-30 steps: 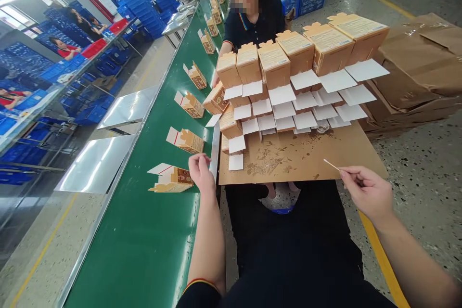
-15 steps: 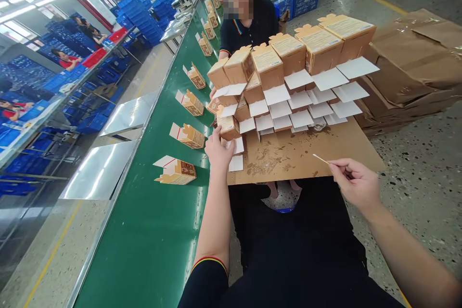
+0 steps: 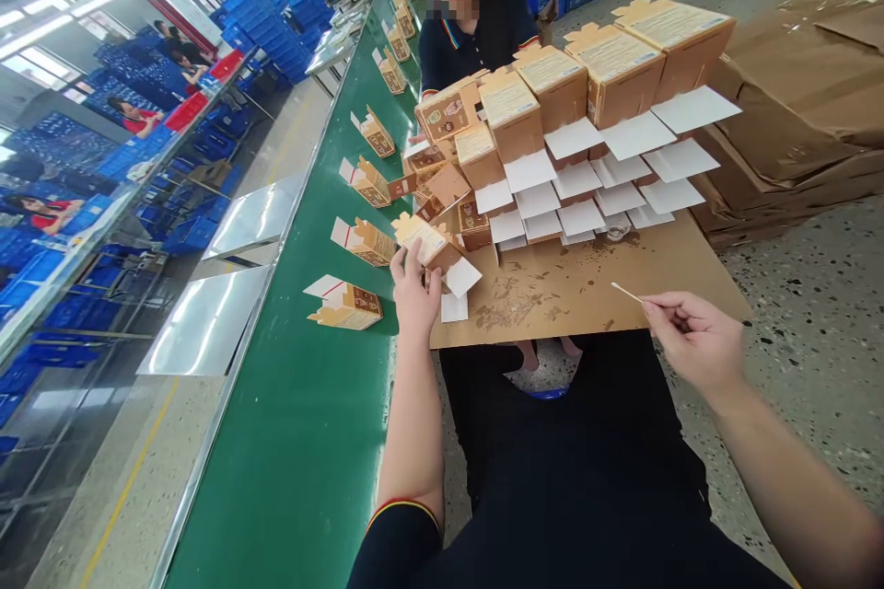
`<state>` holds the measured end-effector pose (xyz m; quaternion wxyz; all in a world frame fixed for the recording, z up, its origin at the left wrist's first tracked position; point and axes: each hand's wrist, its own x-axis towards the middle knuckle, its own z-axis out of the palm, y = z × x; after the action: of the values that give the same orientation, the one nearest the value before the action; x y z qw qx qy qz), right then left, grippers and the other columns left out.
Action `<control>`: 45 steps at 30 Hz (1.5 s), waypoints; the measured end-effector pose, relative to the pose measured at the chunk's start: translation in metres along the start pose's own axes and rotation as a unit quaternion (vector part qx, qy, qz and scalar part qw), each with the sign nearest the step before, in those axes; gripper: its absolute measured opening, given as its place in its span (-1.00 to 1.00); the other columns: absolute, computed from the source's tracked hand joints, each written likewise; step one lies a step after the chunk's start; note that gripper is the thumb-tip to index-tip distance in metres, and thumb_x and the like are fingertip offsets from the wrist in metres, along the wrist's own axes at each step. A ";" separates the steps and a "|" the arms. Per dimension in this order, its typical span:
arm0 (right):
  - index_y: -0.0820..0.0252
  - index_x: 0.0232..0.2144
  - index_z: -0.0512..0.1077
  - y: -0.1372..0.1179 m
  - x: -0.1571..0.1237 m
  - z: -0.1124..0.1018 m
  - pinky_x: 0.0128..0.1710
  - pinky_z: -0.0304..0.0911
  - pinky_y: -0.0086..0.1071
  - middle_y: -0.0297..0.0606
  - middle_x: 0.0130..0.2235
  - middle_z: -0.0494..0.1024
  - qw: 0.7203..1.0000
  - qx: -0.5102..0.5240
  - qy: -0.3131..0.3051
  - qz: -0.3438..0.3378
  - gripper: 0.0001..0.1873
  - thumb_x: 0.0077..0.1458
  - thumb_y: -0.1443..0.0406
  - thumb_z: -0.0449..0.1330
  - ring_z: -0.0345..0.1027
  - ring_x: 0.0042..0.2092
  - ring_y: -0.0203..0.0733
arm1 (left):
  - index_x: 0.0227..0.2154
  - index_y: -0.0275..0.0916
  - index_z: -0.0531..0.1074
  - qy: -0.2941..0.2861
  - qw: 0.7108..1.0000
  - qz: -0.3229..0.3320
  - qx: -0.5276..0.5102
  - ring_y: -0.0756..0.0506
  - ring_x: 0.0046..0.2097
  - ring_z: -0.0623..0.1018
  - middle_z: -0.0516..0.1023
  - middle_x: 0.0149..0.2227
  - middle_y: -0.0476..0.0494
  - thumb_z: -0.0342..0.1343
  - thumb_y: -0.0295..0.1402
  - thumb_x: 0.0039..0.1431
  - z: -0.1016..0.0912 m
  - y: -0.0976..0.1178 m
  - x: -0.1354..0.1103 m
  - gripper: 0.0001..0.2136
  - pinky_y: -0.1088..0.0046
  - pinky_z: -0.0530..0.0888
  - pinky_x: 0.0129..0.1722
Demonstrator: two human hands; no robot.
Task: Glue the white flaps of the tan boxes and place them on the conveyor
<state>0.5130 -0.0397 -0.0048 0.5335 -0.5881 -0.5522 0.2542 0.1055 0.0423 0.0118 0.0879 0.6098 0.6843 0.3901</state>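
Observation:
My left hand [image 3: 415, 296] grips a small tan carton [image 3: 432, 241] at the left end of the stack, fingers over its printed top and thumb at its near side. From this carton a white flap [image 3: 461, 277] sticks out, and below it shows another white flap. In my right hand [image 3: 694, 336] a thin cotton swab [image 3: 627, 292] is pinched, its tip pointing left over the cardboard sheet [image 3: 552, 299]. Several stacked cartons [image 3: 511, 115] rise beyond, white flaps facing me. Some at the stack's left end lie tilted.
A green conveyor belt [image 3: 296, 460] runs along the left with several open cartons [image 3: 351, 306] in a row. Across the stack sits a co-worker [image 3: 476, 46]. A small clear dish [image 3: 617, 226] stands by the stack. Large brown boxes [image 3: 808, 101] are at right.
Cartons at the stack's left end have shifted and tipped out of line. The carton in my left hand has turned and come away from its neighbours. My right hand keeps the swab.

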 end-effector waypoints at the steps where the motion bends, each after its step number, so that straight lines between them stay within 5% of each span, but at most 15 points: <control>1: 0.14 -0.30 0.69 0.000 -0.001 0.001 -0.50 0.43 -0.38 -0.25 -0.49 0.58 1.000 0.000 -0.004 0.000 -0.59 0.29 -0.08 0.42 0.39 -0.51 -0.26 | 0.36 -0.01 0.46 -0.014 1.000 -0.004 0.008 -0.30 0.40 0.52 0.31 0.46 -0.36 0.29 -0.30 0.34 0.001 -0.001 -0.001 -0.46 0.07 0.60 0.31; 5: 0.14 -0.29 0.69 0.005 -0.005 0.002 -0.50 0.41 -0.40 -0.28 -0.51 0.54 1.000 0.006 -0.009 0.003 -0.59 0.31 -0.07 0.41 0.37 -0.52 -0.26 | 0.36 -0.09 0.41 0.005 0.999 -0.040 -0.035 -0.31 0.35 0.58 0.47 0.36 -0.39 0.27 -0.21 0.41 0.000 -0.009 -0.014 -0.50 0.06 0.55 0.35; 11: 0.15 -0.30 0.69 0.009 -0.008 0.005 -0.49 0.40 -0.40 -0.28 -0.52 0.55 1.000 0.012 -0.007 0.018 -0.61 0.28 -0.05 0.43 0.37 -0.51 -0.27 | 0.28 -0.08 0.30 0.079 0.977 -0.165 -0.109 -0.21 0.15 0.69 0.54 0.25 -0.33 0.35 -0.06 0.39 0.008 -0.009 -0.008 -0.45 0.21 0.65 0.13; 15: 0.14 -0.29 0.69 0.007 -0.011 0.006 -0.49 0.40 -0.37 -0.28 -0.51 0.55 0.999 0.015 -0.026 0.021 -0.59 0.30 -0.07 0.41 0.38 -0.50 -0.25 | 0.44 -0.07 0.29 0.061 0.986 -0.115 -0.107 -0.22 0.25 0.64 0.54 0.28 -0.34 0.27 -0.20 0.43 0.012 -0.006 0.008 -0.41 0.16 0.59 0.29; 19: 0.15 -0.27 0.70 0.010 -0.015 0.004 -0.50 0.38 -0.39 -0.30 -0.52 0.53 0.999 0.016 -0.034 0.019 -0.65 0.32 0.00 0.41 0.38 -0.50 -0.26 | 0.32 -0.08 0.48 0.035 0.989 -0.109 -0.088 -0.21 0.18 0.64 0.57 0.23 -0.31 0.14 -0.20 0.50 0.011 -0.006 0.005 -0.59 0.18 0.59 0.27; 22: 0.14 -0.26 0.69 0.013 -0.015 0.003 -0.52 0.37 -0.39 -0.31 -0.52 0.53 0.999 0.023 -0.024 0.004 -0.71 0.34 0.05 0.41 0.37 -0.53 -0.27 | 0.22 -0.11 0.47 0.061 0.987 -0.108 -0.098 -0.22 0.19 0.62 0.57 0.20 -0.28 0.22 -0.12 0.47 0.014 -0.004 -0.005 -0.63 0.19 0.58 0.24; 26: 0.00 -0.26 0.68 0.011 -0.013 0.001 -0.53 0.43 -0.26 -0.28 -0.49 0.56 0.999 0.024 -0.021 -0.017 -0.75 0.39 0.03 0.37 0.42 -0.50 -0.16 | 0.11 -0.13 0.42 0.123 0.981 -0.107 -0.105 -0.28 0.25 0.57 0.50 0.21 -0.29 0.48 -0.08 0.22 0.011 -0.001 -0.016 -0.47 0.12 0.54 0.29; 30: -0.08 -0.24 0.66 0.011 -0.012 -0.009 -0.53 0.42 -0.15 -0.27 -0.46 0.55 1.000 0.011 -0.014 -0.018 -0.77 0.42 0.01 0.32 0.44 -0.49 -0.08 | 0.32 -0.09 0.29 0.155 0.960 -0.110 -0.205 -0.27 0.28 0.60 0.42 0.34 -0.35 0.55 -0.07 0.14 -0.020 -0.001 -0.036 -0.21 0.13 0.56 0.28; 34: -0.04 -0.22 0.63 0.021 -0.008 -0.024 -0.51 0.38 -0.18 -0.29 -0.47 0.51 1.000 -0.015 0.009 -0.016 -0.75 0.42 0.01 0.30 0.40 -0.50 -0.12 | 0.49 0.15 0.29 0.029 0.903 -0.142 -0.404 -0.39 0.51 0.45 0.35 0.54 -0.26 0.63 -0.04 0.02 -0.048 0.003 -0.084 -0.01 0.05 0.50 0.41; 37: 0.02 -0.24 0.61 0.026 0.010 -0.032 -0.47 0.31 -0.23 -0.34 -0.50 0.45 0.996 -0.075 0.018 -0.032 -0.74 0.41 0.03 0.29 0.34 -0.50 -0.17 | 0.37 0.13 0.52 -0.106 0.794 -0.280 -0.529 -0.49 0.51 0.45 0.48 0.49 -0.22 0.50 0.17 0.12 -0.039 0.011 -0.122 -0.23 -0.13 0.52 0.39; 39: 0.04 -0.25 0.59 0.025 0.034 -0.032 -0.40 0.29 -0.25 -0.34 -0.49 0.45 0.990 -0.139 0.006 -0.036 -0.76 0.42 0.09 0.27 0.33 -0.47 -0.19 | 0.35 0.13 0.55 -0.148 0.738 -0.350 -0.557 -0.47 0.49 0.49 0.55 0.45 -0.20 0.45 0.13 0.20 -0.023 0.016 -0.140 -0.32 -0.17 0.51 0.40; 42: 0.04 -0.30 0.52 0.022 0.081 -0.021 -0.32 0.21 -0.29 -0.34 -0.45 0.49 0.969 -0.233 -0.071 -0.032 -0.84 0.40 0.24 0.28 0.32 -0.40 -0.20 | 0.42 0.18 0.47 -0.197 0.711 -0.356 -0.574 -0.41 0.46 0.53 0.55 0.46 -0.16 0.57 -0.13 0.07 0.000 0.021 -0.152 -0.18 -0.13 0.48 0.44; 45: 0.06 -0.39 0.42 0.021 0.123 0.000 -0.30 0.08 -0.32 -0.34 -0.46 0.46 0.942 -0.296 -0.160 -0.022 -0.73 0.39 0.35 0.32 0.22 -0.37 -0.21 | 0.40 -0.01 0.50 -0.251 0.698 -0.351 -0.571 -0.46 0.32 0.65 0.67 0.32 -0.31 0.64 -0.23 -0.14 0.012 0.021 -0.150 -0.06 -0.13 0.54 0.38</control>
<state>0.5531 0.0778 0.0119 0.2458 -0.6589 -0.6931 0.1585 0.1653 -0.0894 -0.0365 0.7185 0.2333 0.4471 0.4790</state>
